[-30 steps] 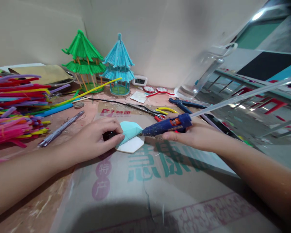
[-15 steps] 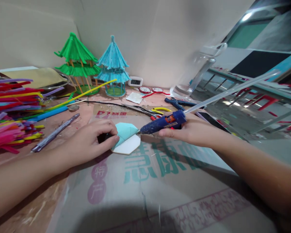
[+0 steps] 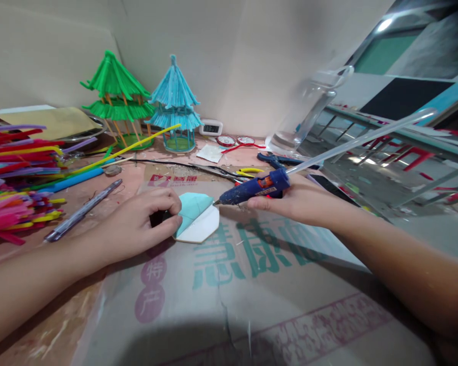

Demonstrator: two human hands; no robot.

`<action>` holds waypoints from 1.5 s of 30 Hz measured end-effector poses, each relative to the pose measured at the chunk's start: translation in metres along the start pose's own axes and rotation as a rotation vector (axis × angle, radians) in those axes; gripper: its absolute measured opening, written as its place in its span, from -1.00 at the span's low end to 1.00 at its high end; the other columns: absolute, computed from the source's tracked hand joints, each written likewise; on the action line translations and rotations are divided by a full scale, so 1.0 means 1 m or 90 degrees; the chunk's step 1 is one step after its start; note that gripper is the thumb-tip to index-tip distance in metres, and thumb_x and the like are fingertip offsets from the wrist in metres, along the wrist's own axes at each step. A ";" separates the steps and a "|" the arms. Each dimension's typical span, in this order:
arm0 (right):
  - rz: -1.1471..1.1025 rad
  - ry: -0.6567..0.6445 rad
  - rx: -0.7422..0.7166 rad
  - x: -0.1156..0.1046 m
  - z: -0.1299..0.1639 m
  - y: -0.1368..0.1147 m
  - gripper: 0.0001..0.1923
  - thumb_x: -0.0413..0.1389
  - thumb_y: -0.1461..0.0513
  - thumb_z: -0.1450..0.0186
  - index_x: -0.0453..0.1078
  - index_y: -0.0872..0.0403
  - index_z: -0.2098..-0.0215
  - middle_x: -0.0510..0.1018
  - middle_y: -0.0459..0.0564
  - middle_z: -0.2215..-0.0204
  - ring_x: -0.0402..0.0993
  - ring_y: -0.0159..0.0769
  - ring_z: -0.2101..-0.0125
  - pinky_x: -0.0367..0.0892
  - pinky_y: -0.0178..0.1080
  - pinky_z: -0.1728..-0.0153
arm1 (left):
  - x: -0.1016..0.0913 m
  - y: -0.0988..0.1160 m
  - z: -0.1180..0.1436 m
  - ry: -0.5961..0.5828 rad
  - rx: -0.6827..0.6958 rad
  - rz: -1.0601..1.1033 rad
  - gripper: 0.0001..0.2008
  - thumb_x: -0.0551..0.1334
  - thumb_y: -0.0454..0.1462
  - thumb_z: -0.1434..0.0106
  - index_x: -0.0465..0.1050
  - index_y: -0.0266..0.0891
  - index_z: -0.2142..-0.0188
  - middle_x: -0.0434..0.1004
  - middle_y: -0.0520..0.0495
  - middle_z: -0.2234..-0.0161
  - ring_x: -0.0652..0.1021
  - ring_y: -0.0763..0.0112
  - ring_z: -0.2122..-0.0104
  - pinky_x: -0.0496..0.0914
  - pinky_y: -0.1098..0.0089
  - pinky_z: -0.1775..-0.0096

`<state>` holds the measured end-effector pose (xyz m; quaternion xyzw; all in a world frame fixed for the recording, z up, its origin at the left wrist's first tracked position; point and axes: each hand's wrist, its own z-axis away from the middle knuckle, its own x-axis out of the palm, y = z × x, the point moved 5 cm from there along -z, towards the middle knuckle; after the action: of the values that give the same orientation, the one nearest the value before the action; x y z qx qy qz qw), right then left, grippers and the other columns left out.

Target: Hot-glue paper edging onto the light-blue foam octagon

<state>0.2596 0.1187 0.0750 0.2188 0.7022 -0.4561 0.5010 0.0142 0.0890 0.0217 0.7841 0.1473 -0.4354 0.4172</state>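
left hand [image 3: 137, 223] pressing paper piece [image 3: 197, 219]; right hand [image 3: 293, 202] grip closed round glue gun [image 3: 254, 188]

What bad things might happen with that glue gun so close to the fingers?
The glue gun in the right hand has its tip at the edge of the teal paper piece. The left hand pins that piece close by, so its fingers might get burned. Glue may also drip onto the cardboard.

A plain beige wall [image 3: 232, 56] rises behind the bench [image 3: 110, 203]. To the right stand metal rails [image 3: 397, 137] and a ceiling light [image 3: 384, 24].
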 end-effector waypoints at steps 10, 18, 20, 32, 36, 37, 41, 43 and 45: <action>-0.056 -0.028 -0.023 0.000 -0.001 0.007 -0.63 0.21 -0.04 -0.24 0.57 -0.01 0.12 0.67 -0.09 0.30 0.58 -0.13 0.24 0.45 -0.13 0.09 | 0.000 0.000 0.000 -0.005 -0.006 0.000 -0.76 0.09 -0.18 -0.32 0.33 -0.21 0.45 0.45 -0.01 0.33 0.46 0.34 0.30 0.33 0.34 0.23; -0.047 -0.045 0.031 0.003 -0.002 0.009 -0.67 0.17 -0.05 -0.24 0.56 0.01 0.28 0.65 -0.09 0.41 0.57 -0.18 0.34 0.45 -0.21 0.27 | 0.000 -0.001 0.000 0.003 0.007 -0.012 -0.76 0.09 -0.19 -0.32 0.32 -0.21 0.45 0.45 -0.01 0.32 0.46 0.35 0.29 0.34 0.36 0.22; -0.044 -0.050 0.051 0.005 -0.002 0.010 -0.66 0.16 -0.06 -0.24 0.54 0.03 0.36 0.63 -0.08 0.48 0.55 -0.19 0.39 0.43 -0.22 0.33 | 0.000 -0.001 0.000 0.009 0.014 -0.015 -0.78 0.09 -0.21 -0.32 0.32 -0.21 0.45 0.45 0.00 0.32 0.46 0.36 0.30 0.33 0.37 0.22; 0.025 -0.011 0.045 0.002 -0.001 0.005 -0.65 0.17 -0.08 -0.23 0.60 -0.05 0.24 0.66 -0.08 0.37 0.56 -0.14 0.33 0.43 -0.22 0.36 | 0.004 -0.003 0.001 0.017 0.019 0.035 -0.79 0.10 -0.26 -0.30 0.25 -0.22 0.47 0.37 0.03 0.37 0.42 0.41 0.33 0.31 0.39 0.25; 0.027 -0.008 0.050 0.002 0.001 -0.001 -0.67 0.18 -0.05 -0.23 0.60 -0.01 0.28 0.66 -0.06 0.39 0.56 -0.16 0.37 0.41 -0.24 0.40 | 0.004 -0.003 0.001 0.017 0.015 0.034 -0.79 0.10 -0.25 -0.30 0.24 -0.22 0.47 0.37 0.03 0.37 0.42 0.39 0.32 0.29 0.37 0.24; 0.029 -0.007 0.052 0.002 0.002 -0.002 -0.68 0.17 -0.04 -0.23 0.59 -0.01 0.27 0.66 -0.06 0.39 0.56 -0.17 0.37 0.41 -0.24 0.41 | 0.004 -0.003 0.001 0.018 0.012 0.034 -0.80 0.10 -0.25 -0.31 0.25 -0.22 0.47 0.37 0.03 0.36 0.42 0.39 0.31 0.29 0.37 0.23; 0.060 -0.005 0.078 0.002 0.002 -0.002 -0.67 0.15 -0.06 -0.23 0.58 0.00 0.31 0.65 -0.05 0.38 0.55 -0.14 0.35 0.39 -0.22 0.39 | 0.005 -0.004 0.001 0.013 0.002 0.040 -0.81 0.10 -0.25 -0.31 0.26 -0.21 0.45 0.38 0.03 0.35 0.42 0.39 0.31 0.28 0.37 0.23; 0.073 0.004 0.084 0.002 0.001 0.000 -0.65 0.16 -0.07 -0.22 0.58 -0.01 0.31 0.65 -0.04 0.38 0.55 -0.11 0.35 0.40 -0.20 0.38 | 0.005 -0.005 0.000 0.008 -0.001 0.037 -0.80 0.10 -0.25 -0.31 0.26 -0.21 0.46 0.38 0.03 0.35 0.43 0.38 0.30 0.28 0.36 0.23; 0.076 0.015 0.081 0.001 0.001 0.002 -0.64 0.16 -0.07 -0.21 0.58 -0.01 0.28 0.65 -0.03 0.36 0.55 -0.09 0.32 0.41 -0.17 0.34 | 0.005 -0.005 0.000 0.004 -0.003 0.034 -0.80 0.10 -0.24 -0.31 0.26 -0.21 0.46 0.38 0.02 0.35 0.43 0.37 0.31 0.28 0.36 0.22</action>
<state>0.2608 0.1186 0.0729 0.2970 0.6634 -0.4667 0.5039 0.0144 0.0911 0.0153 0.7883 0.1285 -0.4209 0.4300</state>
